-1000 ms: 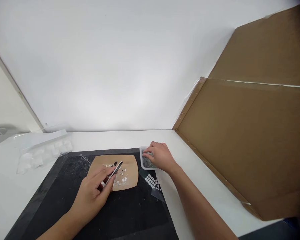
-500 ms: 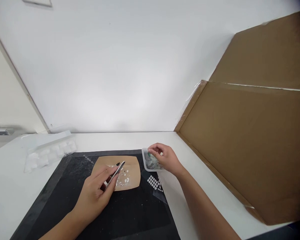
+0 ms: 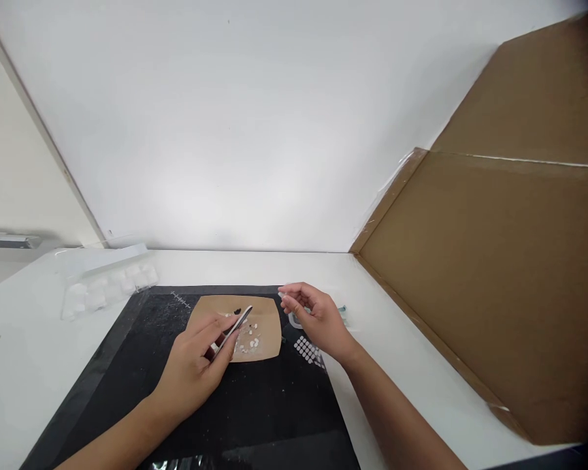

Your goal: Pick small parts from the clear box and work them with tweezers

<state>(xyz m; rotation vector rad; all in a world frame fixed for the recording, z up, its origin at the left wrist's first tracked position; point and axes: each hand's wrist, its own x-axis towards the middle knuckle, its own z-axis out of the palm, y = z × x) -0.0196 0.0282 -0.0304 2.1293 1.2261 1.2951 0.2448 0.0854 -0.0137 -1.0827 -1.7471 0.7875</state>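
Observation:
In the head view my left hand [image 3: 196, 359] grips a thin, flat object [image 3: 236, 328] with a dark face and a pale edge, held tilted over a tan board [image 3: 269, 320]. Small white bits [image 3: 253, 343] and a few dark specks lie scattered on that board. My right hand [image 3: 318, 320] is raised just right of the board, thumb and fingers pinched on a small pale piece [image 3: 281, 295] too small to name. Behind and below this hand stands a small clear plastic container [image 3: 294, 322], mostly hidden by it.
A black mat [image 3: 274, 411] lies under the board, with a sheet of pale round dots [image 3: 306, 350] at its right edge. At the back left sits a clear plastic tray [image 3: 110, 287] with white contents. Cardboard panels [image 3: 485, 274] stand along the right side; a white wall rises behind.
My right hand has come up and left out of the clear container, with a small pale piece between its fingertips. My left hand still holds the flat object. The view has shifted slightly.

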